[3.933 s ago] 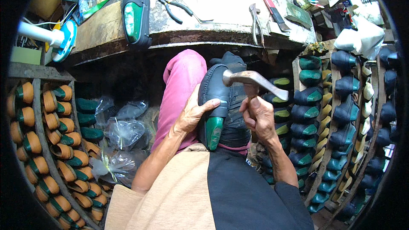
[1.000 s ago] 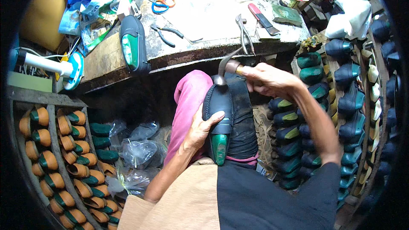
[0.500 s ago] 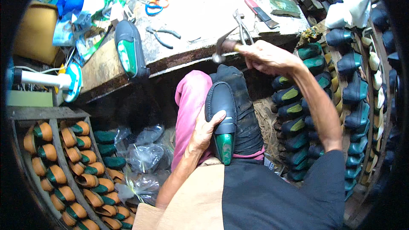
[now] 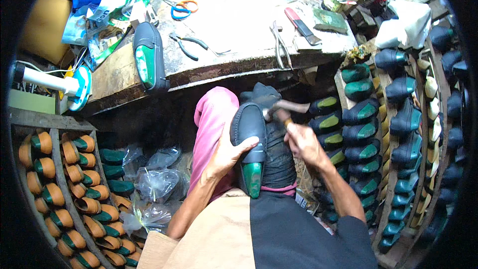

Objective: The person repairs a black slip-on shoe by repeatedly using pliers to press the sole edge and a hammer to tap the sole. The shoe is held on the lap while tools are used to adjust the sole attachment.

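Two grips: our left hand (image 4: pixel 226 157) on shoe (image 4: pixel 255 153) | right hand (image 4: pixel 305 143) holds hammer (image 4: pixel 296 106) right of shoe | glancing blow might scuff it

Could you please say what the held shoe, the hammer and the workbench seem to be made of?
The dark shoe looks like smooth leather or a synthetic, softly sheened, with a raised toe seam. The hammer seems metal-headed from its grey sheen; its brown handle may be wood, but blur leaves that open. The workbench appears wooden, worn and rough, bare brown at its front edge.
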Demonstrator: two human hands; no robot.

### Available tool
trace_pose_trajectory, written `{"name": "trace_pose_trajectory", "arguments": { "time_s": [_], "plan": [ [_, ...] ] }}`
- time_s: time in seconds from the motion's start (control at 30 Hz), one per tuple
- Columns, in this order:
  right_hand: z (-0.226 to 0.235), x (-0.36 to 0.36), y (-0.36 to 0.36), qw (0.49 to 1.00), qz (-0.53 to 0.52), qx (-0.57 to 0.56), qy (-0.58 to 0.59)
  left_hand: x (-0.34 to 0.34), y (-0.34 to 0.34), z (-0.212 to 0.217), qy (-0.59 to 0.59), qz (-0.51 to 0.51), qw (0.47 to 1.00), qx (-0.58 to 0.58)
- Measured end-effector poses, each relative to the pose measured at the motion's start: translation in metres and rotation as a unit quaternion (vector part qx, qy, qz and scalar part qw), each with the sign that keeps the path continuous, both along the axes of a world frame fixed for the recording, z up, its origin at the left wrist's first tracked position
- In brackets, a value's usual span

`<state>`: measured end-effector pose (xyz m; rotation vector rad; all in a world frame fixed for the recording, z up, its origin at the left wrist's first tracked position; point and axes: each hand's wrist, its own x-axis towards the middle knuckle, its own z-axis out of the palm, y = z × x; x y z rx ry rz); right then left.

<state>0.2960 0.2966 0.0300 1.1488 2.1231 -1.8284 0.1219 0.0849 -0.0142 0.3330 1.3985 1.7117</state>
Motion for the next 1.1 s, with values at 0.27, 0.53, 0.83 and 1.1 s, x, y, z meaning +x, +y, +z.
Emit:
{"name": "trace_pose_trajectory", "arguments": {
  "time_s": [0.27,0.53,0.83,1.1],
  "plan": [
    [0.021,0.022,-0.067,0.986,-0.063,0.092,0.124,-0.057,0.005,0.007,0.162,-0.11,0.976,-0.095],
    [0.025,0.02,-0.1,0.991,-0.082,-0.056,0.089,-0.087,0.025,0.008,0.202,-0.251,0.944,0.064],
    [0.024,0.01,-0.106,0.99,-0.116,0.016,0.077,-0.068,0.042,0.015,0.291,-0.212,0.933,0.003],
    [0.031,-0.013,-0.086,0.984,-0.06,0.156,0.054,-0.06,0.049,0.003,0.298,-0.156,0.942,-0.007]
  ]
}}
